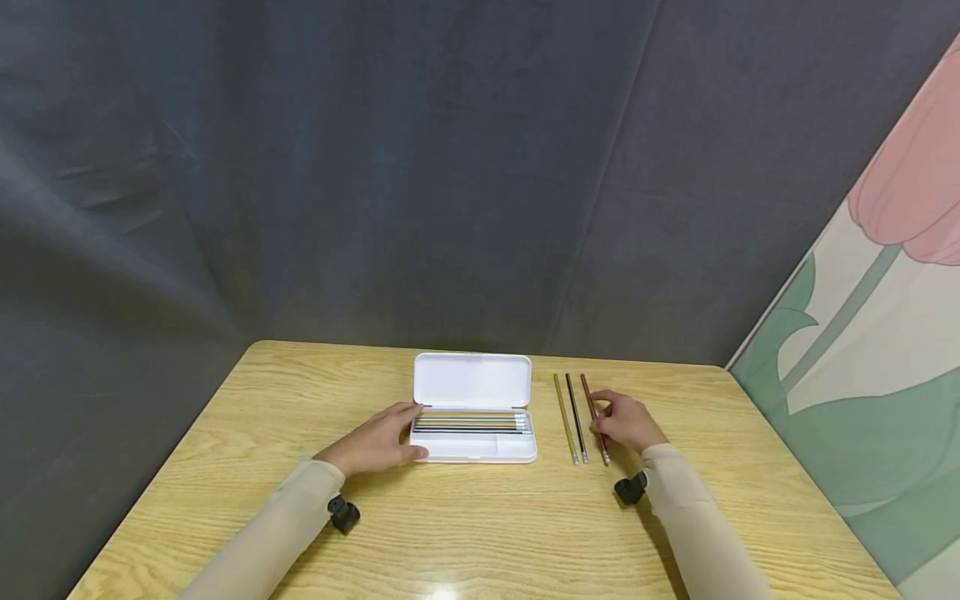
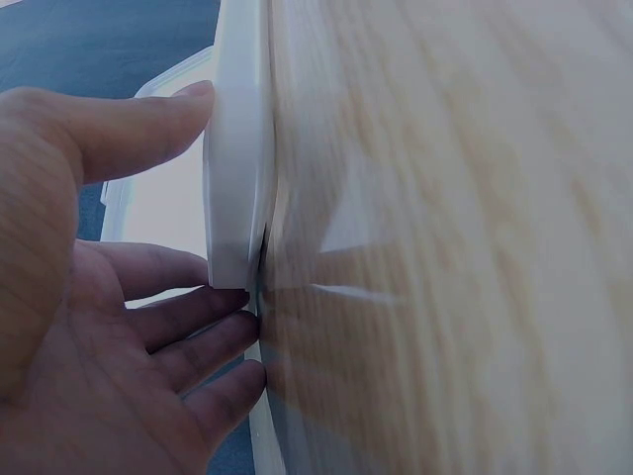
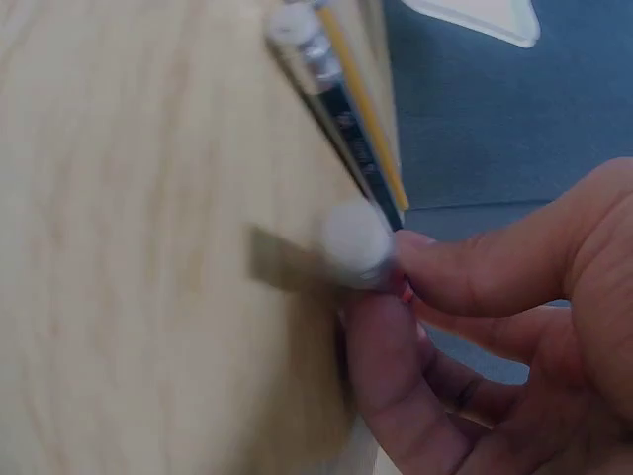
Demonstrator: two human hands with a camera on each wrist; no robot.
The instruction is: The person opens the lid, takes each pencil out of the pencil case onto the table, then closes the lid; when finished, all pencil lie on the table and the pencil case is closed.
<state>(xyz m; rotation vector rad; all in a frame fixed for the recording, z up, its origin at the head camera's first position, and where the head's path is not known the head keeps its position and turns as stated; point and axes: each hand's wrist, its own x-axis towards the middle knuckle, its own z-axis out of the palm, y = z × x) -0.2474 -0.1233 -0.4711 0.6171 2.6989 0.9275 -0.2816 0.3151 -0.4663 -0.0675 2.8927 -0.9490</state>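
A white pencil case (image 1: 457,450) lies with its lid up, a row of yellow, black and other pencils (image 1: 465,422) in its rear compartment. My left hand (image 1: 378,442) holds the case's left end, thumb at the front edge and fingers along the side toward the hinge. To the right of the case, my right hand (image 1: 628,422) pinches a dark red pencil (image 1: 587,389) between thumb and fingers. That pencil's white eraser (image 3: 354,242) faces the right wrist camera. Beside it lie a black pencil (image 1: 576,417) and a yellow pencil (image 1: 565,417), eraser ends toward me.
The open lid (image 1: 472,380) stands at the back of the case. Beneath everything is a wooden table (image 1: 480,525) with rounded far corners. A dark curtain (image 1: 420,183) hangs behind it, and a flower-patterned panel (image 1: 885,350) is on the right.
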